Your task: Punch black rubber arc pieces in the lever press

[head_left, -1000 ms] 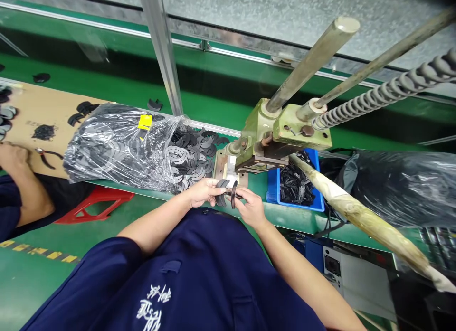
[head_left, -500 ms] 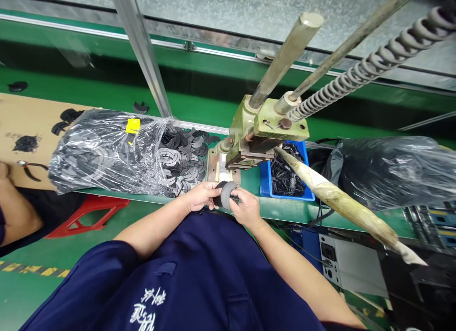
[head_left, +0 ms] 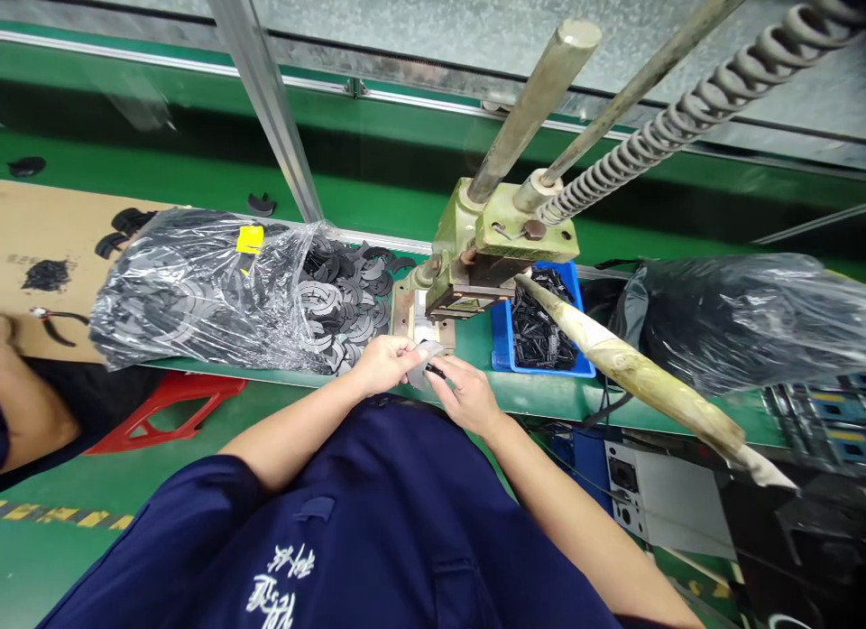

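Both grips pinch narrowly: left hand (head_left: 388, 365), grey piece (head_left: 418, 376); right hand (head_left: 468, 394), black part (head_left: 436, 370).

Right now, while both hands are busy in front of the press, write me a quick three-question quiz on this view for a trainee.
1. Multiple choice: what colour is the bin just right of the press?
A. Red
B. Blue
C. Yellow

2. True or false: the pliers lie on the brown sheet.

3. Open question: what does the wearer's left hand hold?

Key:
1. B, blue.
2. True.
3. A grey piece.
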{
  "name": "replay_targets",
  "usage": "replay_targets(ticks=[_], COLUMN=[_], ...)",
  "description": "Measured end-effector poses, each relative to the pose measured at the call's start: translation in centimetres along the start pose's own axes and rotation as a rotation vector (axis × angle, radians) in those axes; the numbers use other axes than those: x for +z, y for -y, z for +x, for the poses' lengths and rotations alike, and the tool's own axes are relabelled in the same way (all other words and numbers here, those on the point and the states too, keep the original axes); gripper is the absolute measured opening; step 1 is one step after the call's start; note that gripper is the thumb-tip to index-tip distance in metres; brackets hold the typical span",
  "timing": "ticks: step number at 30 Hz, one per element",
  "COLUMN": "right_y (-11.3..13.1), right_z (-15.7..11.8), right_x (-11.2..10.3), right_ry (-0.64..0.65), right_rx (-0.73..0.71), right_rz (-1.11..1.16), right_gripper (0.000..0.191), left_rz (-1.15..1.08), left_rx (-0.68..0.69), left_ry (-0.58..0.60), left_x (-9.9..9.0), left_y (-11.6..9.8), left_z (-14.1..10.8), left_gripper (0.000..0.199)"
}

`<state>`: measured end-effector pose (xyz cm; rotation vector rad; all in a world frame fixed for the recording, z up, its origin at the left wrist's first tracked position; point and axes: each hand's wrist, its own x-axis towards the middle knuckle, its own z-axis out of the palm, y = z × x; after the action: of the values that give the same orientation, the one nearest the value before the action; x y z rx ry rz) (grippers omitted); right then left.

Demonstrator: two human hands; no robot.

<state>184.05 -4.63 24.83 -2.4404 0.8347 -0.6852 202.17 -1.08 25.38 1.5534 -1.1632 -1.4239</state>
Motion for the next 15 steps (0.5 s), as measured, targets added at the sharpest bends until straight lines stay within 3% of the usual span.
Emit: replay_targets(ticks=[5,8,15], right_y=[0.5,0.7,-0.1], right_z=[0.1,0.1,-0.2], right_x=[0.1,0.4,-0.1], right_ry=[-0.044,-0.071,-0.060], right_rx=[0.026,0.057,0.109], right_rz=[-0.013,-0.014,0.108], right_gripper=[0.020,0.020,0.022], left_rz=[-0.428,-0.566,-0.384], left_rx=[-0.183,-0.199,-0.048], left_ry=[0.117,0.096,-0.097], left_x=[0.6,1.4,2.6], left_y=[0.0,0.1,0.2], left_z=[0.3,-0.3,-1.2], left_gripper=[0.033,0.037,0.036])
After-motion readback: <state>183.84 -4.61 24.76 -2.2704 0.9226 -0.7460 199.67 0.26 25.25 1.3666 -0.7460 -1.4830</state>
